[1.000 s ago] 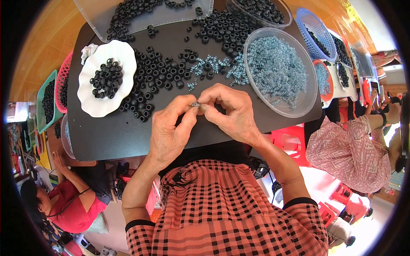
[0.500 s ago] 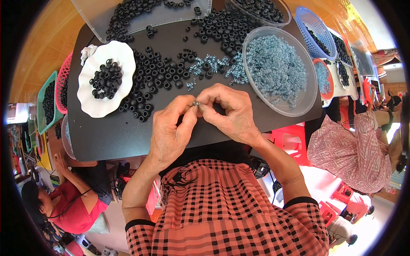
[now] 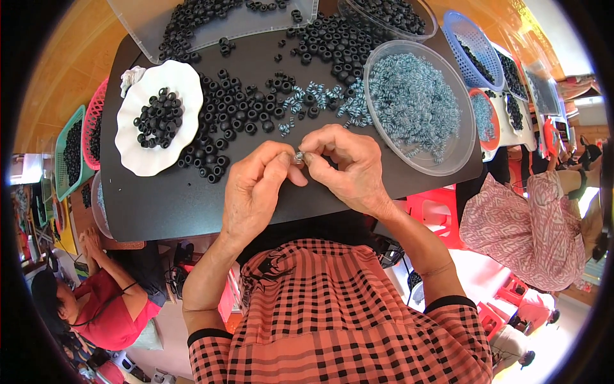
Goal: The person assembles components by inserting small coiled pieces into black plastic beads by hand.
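Note:
Above the near part of the dark table, my left hand [image 3: 256, 185] and my right hand [image 3: 348, 168] meet fingertip to fingertip. Both pinch a tiny coiled metal spring [image 3: 299, 156] between thumb and forefinger. Fingertips cover part of it, so its far end is hidden. Just beyond my hands lie loose bluish springs [image 3: 315, 95] and a spread of black round hollow pieces [image 3: 238, 105]. To the right stands a clear round tub [image 3: 462, 153] heaped with the same kind of spring. On the left, a white scalloped plate [image 3: 137, 163] carries a pile of black pieces.
A clear plastic bin [image 3: 137, 32] of black pieces lies at the back left; a clear bowl [image 3: 430, 32] of them is at the back right. A blue basket [image 3: 455, 32] stands beyond the tub. One person [image 3: 115, 307] sits at left, another [image 3: 524, 224] at right.
My fingertips have shifted slightly to the right and my left fingers have loosened a little around the spring. The containers and loose pieces stay where they were.

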The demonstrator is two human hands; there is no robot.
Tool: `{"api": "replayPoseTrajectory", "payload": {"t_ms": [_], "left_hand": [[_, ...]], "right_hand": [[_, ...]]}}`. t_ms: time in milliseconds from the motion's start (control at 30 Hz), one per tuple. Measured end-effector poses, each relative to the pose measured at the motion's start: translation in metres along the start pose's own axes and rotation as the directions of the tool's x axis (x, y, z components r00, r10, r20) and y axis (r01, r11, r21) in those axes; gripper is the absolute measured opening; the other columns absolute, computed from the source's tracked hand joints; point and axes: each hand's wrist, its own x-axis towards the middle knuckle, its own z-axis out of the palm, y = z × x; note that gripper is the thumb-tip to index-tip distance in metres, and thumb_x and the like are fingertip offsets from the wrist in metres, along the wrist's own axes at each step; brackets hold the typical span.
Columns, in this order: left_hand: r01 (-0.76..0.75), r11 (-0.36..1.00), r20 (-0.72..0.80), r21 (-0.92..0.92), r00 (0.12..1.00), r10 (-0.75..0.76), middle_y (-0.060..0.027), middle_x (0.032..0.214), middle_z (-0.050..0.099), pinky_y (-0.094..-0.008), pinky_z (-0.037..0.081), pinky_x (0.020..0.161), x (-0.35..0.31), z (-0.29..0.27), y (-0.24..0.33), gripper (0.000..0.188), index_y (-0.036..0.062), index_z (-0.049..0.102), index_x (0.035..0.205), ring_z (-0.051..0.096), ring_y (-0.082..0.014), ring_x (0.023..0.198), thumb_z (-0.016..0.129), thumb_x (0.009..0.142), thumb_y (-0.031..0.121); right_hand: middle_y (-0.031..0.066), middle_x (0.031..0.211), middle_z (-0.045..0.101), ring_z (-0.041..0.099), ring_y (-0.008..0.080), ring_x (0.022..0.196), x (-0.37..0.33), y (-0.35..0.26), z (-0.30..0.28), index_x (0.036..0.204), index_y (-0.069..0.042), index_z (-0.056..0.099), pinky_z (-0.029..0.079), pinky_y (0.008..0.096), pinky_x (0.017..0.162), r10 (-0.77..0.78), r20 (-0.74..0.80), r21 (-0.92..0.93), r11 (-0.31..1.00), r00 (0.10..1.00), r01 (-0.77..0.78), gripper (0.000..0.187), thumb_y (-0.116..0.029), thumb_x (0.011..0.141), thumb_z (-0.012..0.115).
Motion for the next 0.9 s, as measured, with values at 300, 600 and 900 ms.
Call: {"api": "replayPoseTrajectory", "payload": {"t_ms": [300, 600, 900], "left_hand": [[-0.061, 0.998, -0.072, 0.031, 0.995, 0.063, 0.0002, 0.075, 0.063, -0.0207, 0.043, 0.061, -0.003, 0.004, -0.001, 0.011, -0.0002, 0.06, 0.1, 0.054, -0.0031, 0.068, 0.056, 0.09, -0.001], [-0.15, 0.985, -0.081, 0.079, 0.984, 0.157, -0.0019, 0.075, 0.063, -0.0213, 0.045, 0.062, -0.003, 0.007, -0.004, 0.013, 0.0, 0.06, 0.1, 0.057, -0.0052, 0.068, 0.057, 0.088, -0.002], [-0.093, 0.995, -0.014, 0.024, 0.995, 0.094, -0.0023, 0.078, 0.064, -0.021, 0.046, 0.064, -0.002, 0.003, -0.002, 0.01, -0.0024, 0.059, 0.101, 0.056, -0.0056, 0.071, 0.053, 0.095, 0.003]], "right_hand": [[0.0048, 0.087, 0.063, 0.061, 0.0085, 0.077, 0.0, 0.004, 0.0, 0.094, 0.003, 0.06, 0.051, 0.0236, 0.069, 0.009, 0.022, -0.028, 1.0, 1.0, -0.008, 0.015, 0.012, 0.083, 0.059], [0.0037, 0.088, 0.061, 0.056, 0.0061, 0.074, 0.0, 0.003, 0.0, 0.091, 0.002, 0.06, 0.048, 0.0223, 0.066, -0.018, 0.017, -0.079, 0.997, 1.0, 0.019, 0.016, 0.013, 0.079, 0.06], [0.0042, 0.088, 0.059, 0.056, 0.0065, 0.074, 0.001, 0.005, 0.001, 0.09, 0.002, 0.059, 0.049, 0.0228, 0.066, -0.048, 0.016, -0.019, 0.999, 0.999, 0.048, 0.016, 0.014, 0.08, 0.061]]}}
